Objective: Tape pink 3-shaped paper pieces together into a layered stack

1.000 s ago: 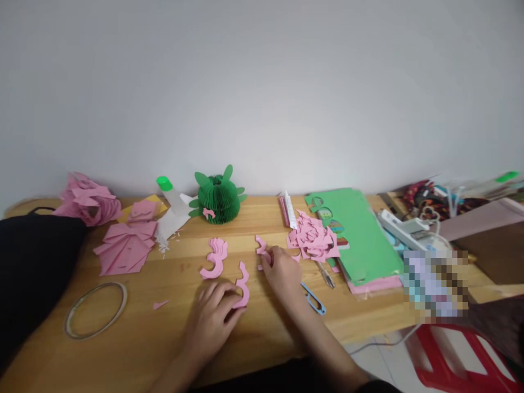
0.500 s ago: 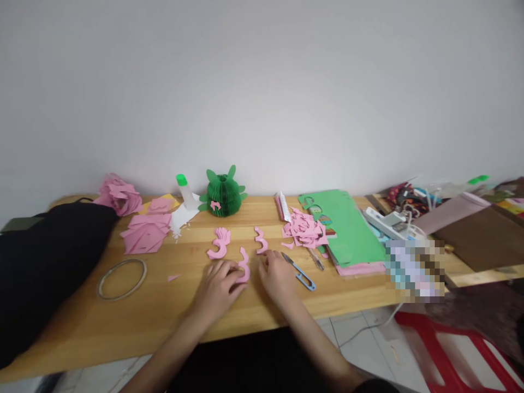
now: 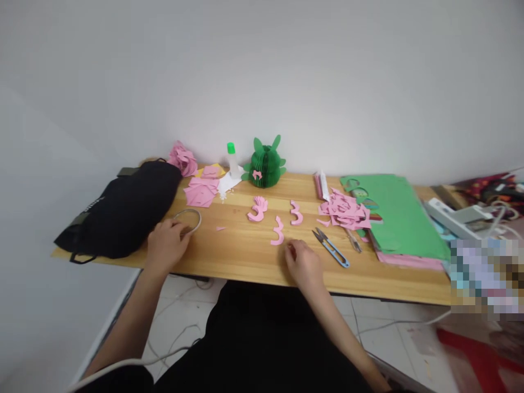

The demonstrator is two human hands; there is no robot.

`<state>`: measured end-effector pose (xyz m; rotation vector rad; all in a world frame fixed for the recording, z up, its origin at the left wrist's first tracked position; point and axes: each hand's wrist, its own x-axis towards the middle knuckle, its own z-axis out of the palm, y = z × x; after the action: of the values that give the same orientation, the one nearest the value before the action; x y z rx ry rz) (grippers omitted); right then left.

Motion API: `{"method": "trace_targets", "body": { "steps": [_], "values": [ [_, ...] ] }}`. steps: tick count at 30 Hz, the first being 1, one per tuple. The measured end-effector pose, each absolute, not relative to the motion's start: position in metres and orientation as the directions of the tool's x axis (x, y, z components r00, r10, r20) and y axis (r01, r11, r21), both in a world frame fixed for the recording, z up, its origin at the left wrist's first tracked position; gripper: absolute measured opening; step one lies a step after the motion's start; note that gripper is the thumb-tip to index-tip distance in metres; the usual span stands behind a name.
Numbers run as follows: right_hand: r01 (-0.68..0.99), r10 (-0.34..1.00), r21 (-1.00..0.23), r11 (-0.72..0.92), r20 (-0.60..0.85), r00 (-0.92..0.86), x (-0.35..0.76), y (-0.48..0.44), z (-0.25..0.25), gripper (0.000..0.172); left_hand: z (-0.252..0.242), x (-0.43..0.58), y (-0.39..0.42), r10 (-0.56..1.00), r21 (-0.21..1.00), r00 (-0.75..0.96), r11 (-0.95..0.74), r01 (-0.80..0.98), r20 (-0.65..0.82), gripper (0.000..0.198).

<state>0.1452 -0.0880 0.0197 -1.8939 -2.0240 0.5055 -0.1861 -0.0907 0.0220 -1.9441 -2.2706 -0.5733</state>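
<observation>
The left hand (image 3: 167,244) is over the near side of a thin ring (image 3: 200,219) on the wooden table (image 3: 237,256). Its fingers bend over the rim and touch it, with the thumb a little apart, but I can't tell if they pinch it tight. The right hand (image 3: 305,265) rests on the table with its fingers curled in. I see nothing poking out, but the inside is hidden, so I can't tell if it holds anything.

Just past the right hand lies a wavy pink piece (image 3: 278,232). Another wavy piece (image 3: 295,214) and a fanned pink stack (image 3: 257,209) sit near it, all apart from each other.

The cutting looks done for these shapes (a big pile of pink scraps (image 3: 346,210) sits to the right). The blue snips (image 3: 333,250) lie loose, not in a hand. The green paper ball (image 3: 266,168) looks made, with leaves and a pink bow (image 3: 257,174) on it. The wavy pieces are loose, so joining them to anything is not done yet.
</observation>
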Motion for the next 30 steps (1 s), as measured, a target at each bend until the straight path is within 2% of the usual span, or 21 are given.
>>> {"method": "trace_targets", "body": {
  "steps": [5, 10, 12, 15, 17, 19, 20, 22, 24, 27, 30],
  "values": [
    [0.811, 0.987, -0.567, 0.145, 0.025, -0.159, 0.122, -0.08, 0.025, 0.023, 0.02, -0.183, -0.086, 0.951, 0.322, -0.14, 0.046, 0.946, 0.275, 0.016],
    [0.663, 0.95, -0.714, 0.224, 0.008, -0.312, 0.084, -0.066, 0.045, 0.023, 0.044, -0.164, -0.087, 0.978, 0.539, -0.042, -0.078, 0.839, 0.206, 0.021],
    [0.521, 0.931, -0.822, 0.23, 0.029, -0.364, 0.071, -0.062, 0.056, 0.026, 0.056, -0.149, -0.084, 0.989, 0.772, 0.018, -0.125, 0.623, 0.146, 0.021],
    [0.364, 0.928, -0.899, 0.245, 0.109, -0.355, 0.072, -0.058, 0.067, 0.025, 0.067, -0.125, -0.074, 0.988, 0.923, 0.123, -0.131, 0.363, 0.091, 0.015],
    [0.43, 0.959, -0.87, 0.24, 0.143, -0.246, 0.092, -0.057, 0.066, 0.022, 0.07, -0.113, -0.068, 0.98, 0.947, 0.17, -0.147, 0.287, 0.1, 0.011],
    [0.576, 0.988, -0.805, 0.145, 0.146, -0.044, 0.125, -0.061, 0.059, 0.022, 0.07, -0.104, -0.065, 0.97, 0.951, 0.201, -0.183, 0.248, 0.134, 0.011],
    [0.654, 0.983, -0.753, 0.07, 0.165, 0.085, 0.143, -0.064, 0.055, 0.023, 0.07, -0.1, -0.064, 0.965, 0.95, 0.21, -0.203, 0.238, 0.154, 0.018],
    [0.753, 0.953, -0.657, -0.045, 0.197, 0.229, 0.176, -0.074, 0.05, 0.023, 0.07, -0.093, -0.065, 0.95, 0.945, 0.251, -0.242, 0.222, 0.185, 0.041],
    [0.762, 0.96, -0.646, -0.044, 0.183, 0.21, 0.195, -0.084, 0.052, 0.022, 0.069, -0.083, -0.068, 0.927, 0.935, 0.309, -0.284, 0.214, 0.211, 0.056],
    [0.648, 0.991, -0.754, 0.105, 0.135, -0.004, 0.193, -0.096, 0.068, 0.016, 0.068, -0.063, -0.077, 0.893, 0.921, 0.381, -0.333, 0.204, 0.239, 0.059],
    [0.483, 0.967, -0.844, 0.234, 0.148, -0.208, 0.176, -0.107, 0.08, 0.012, 0.067, -0.04, -0.089, 0.886, 0.919, 0.412, -0.326, 0.222, 0.215, 0.06]
  ]
}}
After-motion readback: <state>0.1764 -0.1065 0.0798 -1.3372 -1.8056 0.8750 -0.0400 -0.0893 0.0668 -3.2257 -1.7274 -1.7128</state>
